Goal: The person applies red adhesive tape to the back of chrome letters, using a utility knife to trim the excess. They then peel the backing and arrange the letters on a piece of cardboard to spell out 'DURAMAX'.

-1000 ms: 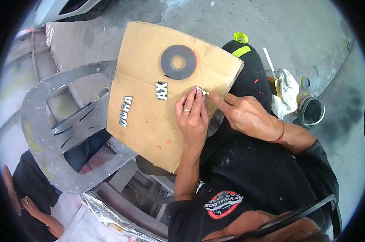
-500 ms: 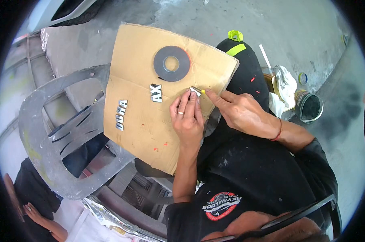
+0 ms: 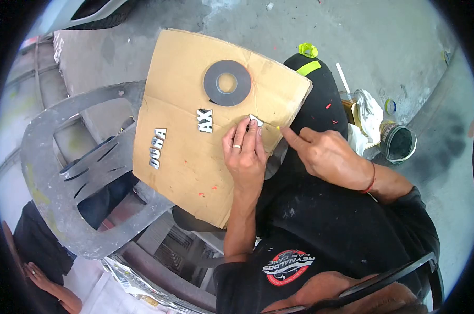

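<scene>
A cardboard sheet (image 3: 195,172) bears a roll of grey tape (image 3: 240,83), the chrome letters AX (image 3: 204,121) and the letters DURA (image 3: 157,148). My left hand (image 3: 245,157), a ring on one finger, pinches a small white-backed piece (image 3: 256,121) against the cardboard. Just right of it, my right hand (image 3: 328,157) is closed with its index finger stretched along a thin blade-like tool (image 3: 271,125) with a yellow part. The tool's rear is hidden in the hand.
A grey plastic chair (image 3: 43,178) stands at the left. Another person's hand (image 3: 40,277) shows at lower left. On the right are a dark bucket (image 3: 399,142), a white cloth (image 3: 370,112) and a roll (image 3: 390,107). Green tape (image 3: 309,68) sticks to my trouser leg.
My right hand has moved slightly right and down, drawing the tool back from the small piece. My left hand stays on that piece.
</scene>
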### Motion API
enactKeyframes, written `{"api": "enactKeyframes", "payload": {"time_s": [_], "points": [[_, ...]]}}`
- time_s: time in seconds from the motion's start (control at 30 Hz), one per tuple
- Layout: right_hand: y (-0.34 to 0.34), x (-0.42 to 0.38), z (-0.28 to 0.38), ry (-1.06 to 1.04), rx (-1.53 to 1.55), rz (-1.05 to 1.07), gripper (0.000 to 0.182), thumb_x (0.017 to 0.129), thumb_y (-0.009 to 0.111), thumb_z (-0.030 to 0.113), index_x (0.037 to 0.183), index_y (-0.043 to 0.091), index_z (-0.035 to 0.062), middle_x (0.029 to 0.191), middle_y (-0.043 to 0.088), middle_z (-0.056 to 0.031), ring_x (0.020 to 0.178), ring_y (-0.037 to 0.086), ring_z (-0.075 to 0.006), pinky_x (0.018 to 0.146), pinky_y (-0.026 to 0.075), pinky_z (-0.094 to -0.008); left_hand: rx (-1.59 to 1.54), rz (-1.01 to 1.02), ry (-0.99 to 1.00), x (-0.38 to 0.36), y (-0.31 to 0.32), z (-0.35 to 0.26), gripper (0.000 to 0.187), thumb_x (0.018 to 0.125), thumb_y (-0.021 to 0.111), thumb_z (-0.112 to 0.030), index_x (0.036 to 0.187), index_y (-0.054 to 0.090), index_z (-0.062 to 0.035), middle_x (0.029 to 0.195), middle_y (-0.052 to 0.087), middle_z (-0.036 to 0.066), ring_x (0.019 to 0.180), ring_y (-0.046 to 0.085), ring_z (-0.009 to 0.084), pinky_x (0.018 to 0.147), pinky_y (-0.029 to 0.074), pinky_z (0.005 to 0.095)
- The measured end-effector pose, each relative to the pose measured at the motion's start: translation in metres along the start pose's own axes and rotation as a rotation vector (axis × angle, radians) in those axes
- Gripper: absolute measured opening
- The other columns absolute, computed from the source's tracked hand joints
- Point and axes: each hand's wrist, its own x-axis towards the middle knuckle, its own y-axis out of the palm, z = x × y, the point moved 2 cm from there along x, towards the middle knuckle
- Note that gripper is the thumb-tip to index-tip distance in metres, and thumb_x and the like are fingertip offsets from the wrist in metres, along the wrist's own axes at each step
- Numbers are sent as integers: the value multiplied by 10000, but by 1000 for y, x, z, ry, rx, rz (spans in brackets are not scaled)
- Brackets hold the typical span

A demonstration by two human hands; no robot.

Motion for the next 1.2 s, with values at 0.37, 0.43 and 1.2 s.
{"api": "enactKeyframes", "payload": {"time_s": [0.37, 0.43, 1.2], "points": [[25, 19, -7, 6, 119, -126, 583, 820, 666, 13, 1389, 576, -77, 939, 688, -190, 674, 718, -358, 592, 587, -432, -5, 8, -1, 1, -1, -1, 226, 879, 774, 19, 1105, 770, 16, 1162, 751, 148, 1033, 672, 341, 911, 548, 424], [25, 18, -7, 4, 115, -130, 591, 821, 663, 17, 1397, 569, -79, 926, 681, -186, 665, 715, -357, 593, 588, -431, -10, -7, -11, 1, 0, 0, 218, 880, 775, 17, 1098, 769, 17, 1161, 751, 151, 1035, 671, 341, 911, 546, 424], [-2, 22, -2, 120, 649, -218, 292, 954, 686, 95, 1226, 706, -10, 912, 670, -186, 788, 680, -364, 711, 527, -421, -1108, 18, -506, -14, -31, -12, 503, 901, 742, 120, 1366, 562, 49, 1199, 667, 135, 1087, 677, 197, 906, 584, 312]]}}
